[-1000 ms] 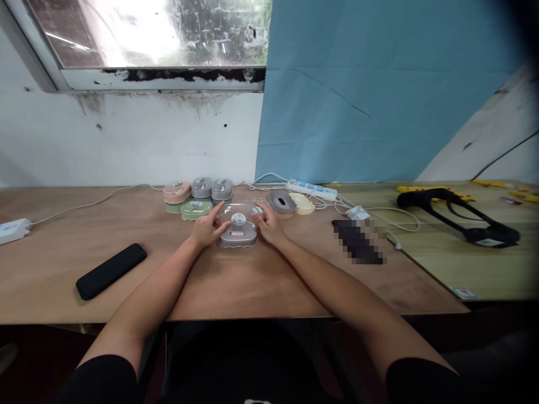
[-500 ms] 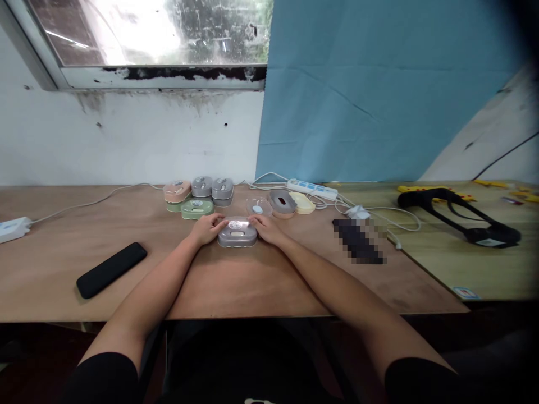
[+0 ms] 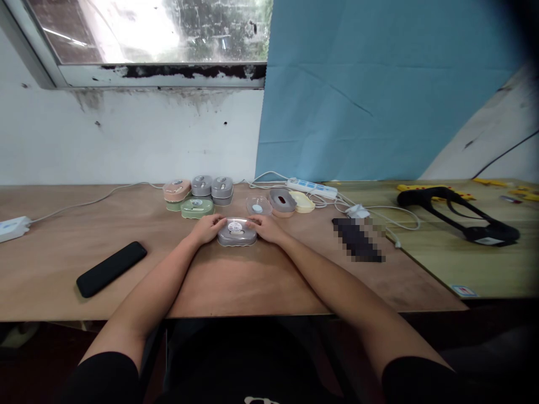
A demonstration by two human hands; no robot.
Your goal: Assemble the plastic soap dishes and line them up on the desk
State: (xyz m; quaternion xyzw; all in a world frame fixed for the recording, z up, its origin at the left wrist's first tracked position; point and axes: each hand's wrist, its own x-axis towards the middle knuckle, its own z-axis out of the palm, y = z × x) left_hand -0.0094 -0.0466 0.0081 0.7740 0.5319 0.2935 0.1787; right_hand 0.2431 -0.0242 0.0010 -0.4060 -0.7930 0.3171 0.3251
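Note:
A grey oval soap box point(image 3: 237, 235) with a clear lid and a round white label rests on the table in front of me. My left hand point(image 3: 209, 228) grips its left end, and my right hand point(image 3: 265, 227) grips its right end, fingers resting on the lid's edge. Just behind stand a green box point(image 3: 197, 209), a pink box point(image 3: 177, 191) stacked on a green one, and grey boxes point(image 3: 222, 188). Behind my right hand lie a loose clear lid point(image 3: 258, 206), a lidless grey box point(image 3: 282, 203) and a pale yellow piece point(image 3: 302, 202).
A black power bank or phone point(image 3: 112, 269) lies at left, near a white adapter point(image 3: 14, 228) on a cable. At the back right are a power strip point(image 3: 312, 188) and tangled white cords. A pixelated dark object point(image 3: 357, 240) and a black strap-like frame point(image 3: 458, 216) lie farther right.
Both hands stay on the grey soap box, with only slight finger movement. The glare on its lid has lessened, so the label shows more plainly. The view has shifted very slightly.

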